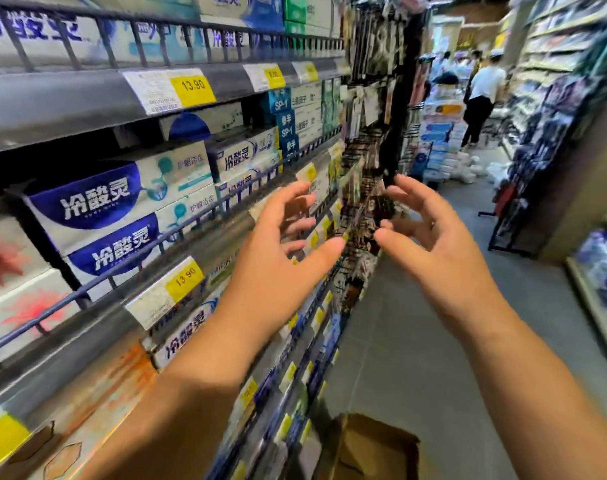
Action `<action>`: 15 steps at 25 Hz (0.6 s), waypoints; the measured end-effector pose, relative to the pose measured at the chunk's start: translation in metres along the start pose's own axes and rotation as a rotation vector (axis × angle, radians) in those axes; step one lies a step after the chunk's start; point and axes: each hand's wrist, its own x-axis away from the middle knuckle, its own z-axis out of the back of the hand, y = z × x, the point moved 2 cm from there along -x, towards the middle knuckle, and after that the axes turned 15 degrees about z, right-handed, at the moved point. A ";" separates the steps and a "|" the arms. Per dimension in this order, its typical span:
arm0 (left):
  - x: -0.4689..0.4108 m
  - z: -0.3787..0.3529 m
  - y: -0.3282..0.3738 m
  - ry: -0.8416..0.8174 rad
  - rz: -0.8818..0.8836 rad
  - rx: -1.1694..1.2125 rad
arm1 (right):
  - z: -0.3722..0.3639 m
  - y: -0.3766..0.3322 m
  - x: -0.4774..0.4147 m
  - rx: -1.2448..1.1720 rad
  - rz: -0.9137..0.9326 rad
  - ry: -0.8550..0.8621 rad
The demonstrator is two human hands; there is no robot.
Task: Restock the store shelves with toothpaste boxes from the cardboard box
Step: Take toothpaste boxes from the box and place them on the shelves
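Observation:
Blue-and-white toothpaste boxes (122,206) lie stacked behind a wire rail on the middle shelf (70,109) at left. More toothpaste boxes (246,157) sit further along the same shelf. My left hand (281,258) hovers in front of the shelf edge with fingers spread, holding nothing. My right hand (437,244) is raised beside it over the aisle, fingers apart and curled, also empty. The brown cardboard box (371,448) stands on the floor at the bottom, below my arms; its inside is dark.
Yellow price tags (193,88) line the shelf edges. Hanging goods on black hooks (368,202) fill the shelf end. The grey aisle floor (433,341) runs ahead. A person in a white top (482,95) stands far down the aisle. Another shelf (599,271) flanks the right.

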 end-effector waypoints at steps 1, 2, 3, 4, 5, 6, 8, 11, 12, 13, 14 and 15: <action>-0.001 -0.008 -0.004 -0.019 0.004 0.001 | 0.008 0.003 0.005 0.031 -0.011 0.004; -0.002 -0.016 -0.008 -0.039 0.005 -0.004 | 0.016 0.007 0.009 0.055 -0.023 0.011; -0.004 -0.025 -0.014 -0.061 0.010 -0.009 | 0.025 0.014 0.014 0.075 -0.034 0.018; -0.007 -0.035 -0.019 -0.081 0.019 -0.014 | 0.033 0.021 0.018 0.093 -0.044 0.023; -0.011 -0.045 -0.026 -0.100 0.032 -0.022 | 0.043 0.029 0.021 0.107 -0.055 0.027; -0.015 -0.056 -0.032 -0.119 0.049 -0.026 | 0.051 0.039 0.025 0.123 -0.072 0.027; -0.025 -0.077 -0.049 -0.155 0.080 -0.035 | 0.066 0.059 0.034 0.147 -0.111 0.011; -0.039 -0.119 -0.084 -0.199 0.141 -0.067 | 0.088 0.103 0.051 0.147 -0.179 -0.009; -0.043 -0.131 -0.097 -0.207 0.158 -0.069 | 0.094 0.120 0.058 0.147 -0.205 -0.021; -0.045 -0.143 -0.111 -0.221 0.167 -0.080 | 0.099 0.137 0.067 0.141 -0.230 -0.025; -0.047 -0.154 -0.124 -0.246 0.180 -0.095 | 0.103 0.153 0.074 0.128 -0.260 -0.020; -0.048 -0.165 -0.141 -0.277 0.207 -0.113 | 0.107 0.169 0.084 0.129 -0.296 -0.005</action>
